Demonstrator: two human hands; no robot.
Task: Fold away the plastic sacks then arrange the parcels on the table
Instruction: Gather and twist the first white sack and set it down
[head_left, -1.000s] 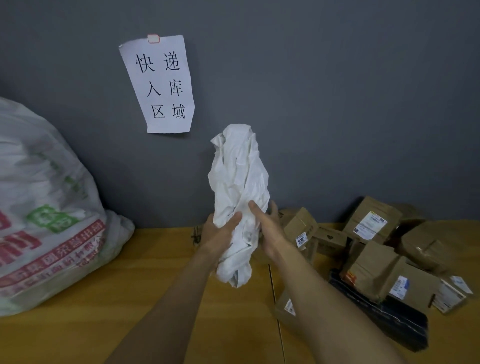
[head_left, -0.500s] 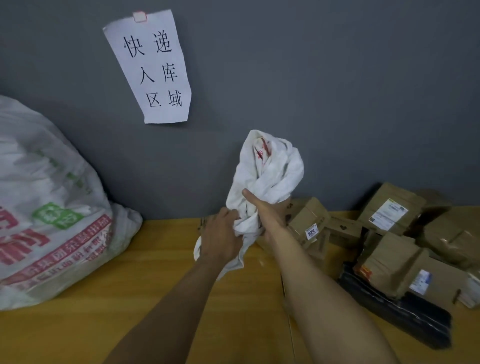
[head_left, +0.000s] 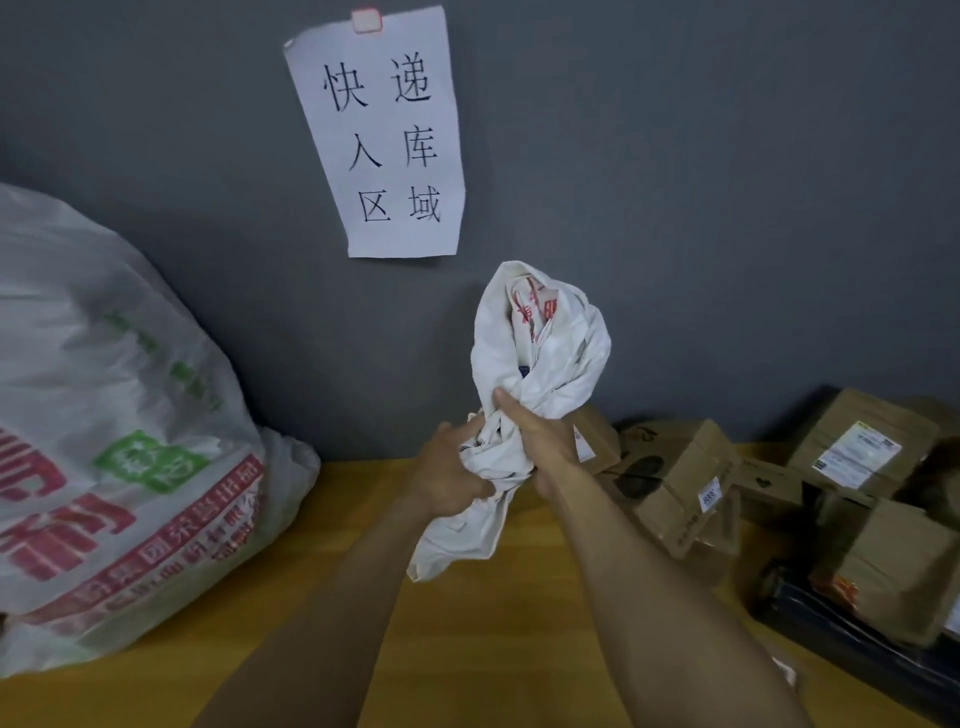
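Note:
A white plastic sack (head_left: 540, 343) with red print is bunched into a roll, held upright above the wooden table (head_left: 363, 649). My left hand (head_left: 449, 475) grips its lower twisted part, with a loose tail hanging below. My right hand (head_left: 540, 441) grips the roll just above, thumb across the front. A heap of brown cardboard parcels (head_left: 680, 483) with white labels lies on the table to the right, behind my right arm.
A large full white sack (head_left: 114, 441) with red and green print fills the left of the table against the grey wall. A paper sign (head_left: 384, 135) is pinned to the wall. A black flat parcel (head_left: 852, 639) lies under the boxes at the right.
The sack roll has been bunched shorter and moved slightly right. My left hand has shifted down to grip its lower tail. The view has swung a little left.

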